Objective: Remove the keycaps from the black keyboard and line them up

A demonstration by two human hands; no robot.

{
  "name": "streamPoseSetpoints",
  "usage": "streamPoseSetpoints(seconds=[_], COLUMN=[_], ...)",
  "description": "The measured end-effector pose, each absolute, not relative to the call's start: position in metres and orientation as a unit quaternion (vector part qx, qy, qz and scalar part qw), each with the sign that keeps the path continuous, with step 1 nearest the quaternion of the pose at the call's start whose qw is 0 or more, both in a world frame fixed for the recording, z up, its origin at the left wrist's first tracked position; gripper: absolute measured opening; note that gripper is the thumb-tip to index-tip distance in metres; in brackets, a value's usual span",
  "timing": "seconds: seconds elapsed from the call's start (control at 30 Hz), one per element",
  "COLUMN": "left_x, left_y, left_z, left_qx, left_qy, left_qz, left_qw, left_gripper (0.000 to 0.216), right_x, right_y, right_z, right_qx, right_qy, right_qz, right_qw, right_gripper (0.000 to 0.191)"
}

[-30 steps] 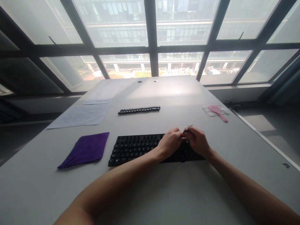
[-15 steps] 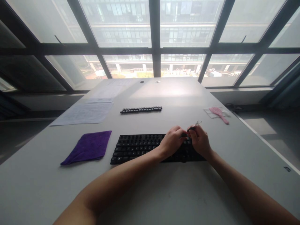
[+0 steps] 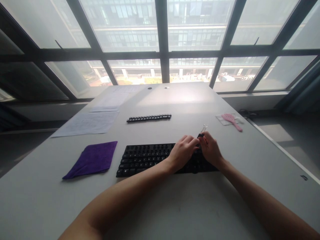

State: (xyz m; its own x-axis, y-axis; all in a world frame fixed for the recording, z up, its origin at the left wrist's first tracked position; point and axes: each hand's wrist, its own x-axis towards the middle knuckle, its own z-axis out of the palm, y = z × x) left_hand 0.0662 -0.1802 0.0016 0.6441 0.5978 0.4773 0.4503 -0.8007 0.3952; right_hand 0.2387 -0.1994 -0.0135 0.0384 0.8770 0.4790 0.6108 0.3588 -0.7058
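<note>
Black keyboard [image 3: 147,159], near tabletop [image 3: 175,206] edge: both hands [image 3: 183,152] [image 3: 211,150] pinching wire keycap puller [image 3: 203,130]; slip risks flinging a keycap.

Black keyboard [image 3: 145,158] lay flat near the desk's front edge; small wire-pronged puller [image 3: 203,131] stuck up over its right end.

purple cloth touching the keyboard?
Apart. The head view shows a strip of bare table between the cloth and the keyboard, left end.
</note>
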Motion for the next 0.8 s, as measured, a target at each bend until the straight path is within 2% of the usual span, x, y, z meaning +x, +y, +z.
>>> streamPoseSetpoints(seconds=[0.2, 0.3, 0.4, 0.53, 0.8], left_x=[0.069, 0.068, 0.064, 0.046, 0.018], left_y=[-0.183, -0.186, -0.178, -0.126, -0.001], left_z=[0.001, 0.004, 0.010, 0.021, 0.015], left_qx=[0.911, 0.902, 0.892, 0.855, 0.809], left_qy=[0.294, 0.300, 0.312, 0.394, 0.545], left_qz=[0.288, 0.309, 0.322, 0.329, 0.217], left_qw=[0.013, 0.011, 0.053, 0.073, 0.021], left_gripper=[0.013, 0.019, 0.020, 0.013, 0.012], right_x=[0.239, 0.240, 0.240, 0.239, 0.238], right_y=[-0.196, -0.197, -0.196, -0.193, -0.194], right_z=[-0.015, -0.014, -0.014, -0.017, -0.015], right_qx=[-0.532, -0.539, -0.543, -0.536, -0.521], right_qy=[-0.672, -0.662, -0.645, -0.627, -0.638], right_qz=[0.192, 0.198, 0.206, 0.221, 0.229], right_qw=[0.478, 0.482, 0.498, 0.521, 0.519], right_gripper=[0.013, 0.013, 0.015, 0.016, 0.015])
